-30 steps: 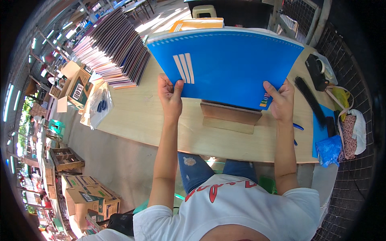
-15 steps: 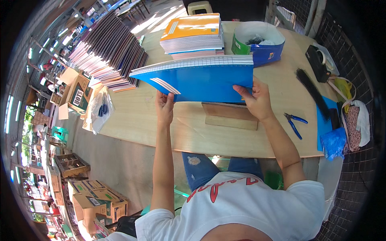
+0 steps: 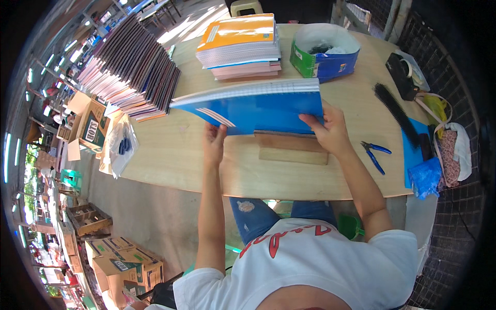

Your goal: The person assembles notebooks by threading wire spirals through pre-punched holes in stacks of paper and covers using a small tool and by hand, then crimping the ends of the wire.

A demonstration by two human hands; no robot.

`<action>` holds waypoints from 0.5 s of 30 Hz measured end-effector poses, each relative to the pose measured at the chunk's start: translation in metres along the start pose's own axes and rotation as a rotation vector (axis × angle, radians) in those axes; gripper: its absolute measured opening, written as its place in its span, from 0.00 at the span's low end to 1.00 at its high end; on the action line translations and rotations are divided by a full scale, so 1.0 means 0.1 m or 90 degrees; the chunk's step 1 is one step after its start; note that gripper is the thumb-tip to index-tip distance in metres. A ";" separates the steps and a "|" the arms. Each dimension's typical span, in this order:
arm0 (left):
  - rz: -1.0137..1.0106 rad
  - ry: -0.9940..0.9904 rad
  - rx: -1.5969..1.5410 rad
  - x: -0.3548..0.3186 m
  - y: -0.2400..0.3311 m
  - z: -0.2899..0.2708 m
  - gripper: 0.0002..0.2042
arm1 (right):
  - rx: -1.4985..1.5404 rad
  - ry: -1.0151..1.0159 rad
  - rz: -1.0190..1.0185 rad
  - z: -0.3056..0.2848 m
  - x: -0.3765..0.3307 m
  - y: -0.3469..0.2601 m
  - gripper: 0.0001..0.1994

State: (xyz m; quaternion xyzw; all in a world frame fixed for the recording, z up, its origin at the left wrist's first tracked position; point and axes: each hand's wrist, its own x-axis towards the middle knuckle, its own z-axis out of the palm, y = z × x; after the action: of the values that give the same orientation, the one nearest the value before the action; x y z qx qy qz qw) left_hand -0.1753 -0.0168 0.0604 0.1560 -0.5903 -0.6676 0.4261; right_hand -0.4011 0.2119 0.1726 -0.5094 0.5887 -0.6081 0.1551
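Between both hands, above the middle of the table, is a blue-covered notebook (image 3: 258, 111). It is tilted, its cover toward me and its white page edges facing up. My left hand (image 3: 214, 138) grips its lower left part, thumb on the cover. At the right end, my right hand (image 3: 330, 126) pinches it, thumb in front; most fingers of both hands are hidden behind. Directly below the notebook lies a wooden block with a raised back strip (image 3: 292, 147). The notebook's lower edge overlaps that strip in view; I cannot tell if they touch.
Notebooks with an orange cover on top (image 3: 237, 33) are stacked at the back. Dark-edged notebooks form a tall leaning stack (image 3: 139, 67) at left. A cut-down box (image 3: 330, 64), blue-handled cutters (image 3: 377, 155), a black spiral coil bundle (image 3: 395, 113) and a tape dispenser (image 3: 400, 77) lie rightward.
The notebook has come slightly down and toward me, closer to the wooden block, with both hands still on it. The whole view has shifted a little.
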 end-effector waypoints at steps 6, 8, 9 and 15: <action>-0.112 -0.069 -0.004 -0.37 -0.27 0.57 0.23 | 0.108 0.074 0.142 -0.50 -0.61 0.72 0.20; -0.157 -0.041 -0.138 -0.41 -0.21 0.64 0.24 | 0.199 0.132 0.098 -0.40 -0.77 0.86 0.24; -0.145 -0.094 0.068 -0.40 -0.12 0.48 0.26 | 0.187 0.139 0.097 -0.40 -0.81 0.90 0.24; 0.454 0.020 0.644 -0.56 1.25 2.11 0.30 | 0.114 0.144 0.079 -0.37 -1.00 1.10 0.28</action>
State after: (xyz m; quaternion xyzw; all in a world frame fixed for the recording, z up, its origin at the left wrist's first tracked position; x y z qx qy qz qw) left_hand -0.2449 0.1710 0.2126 0.1415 -0.8430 -0.1194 0.5050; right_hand -0.4324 0.2826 0.0404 -0.3844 0.5759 -0.7013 0.1696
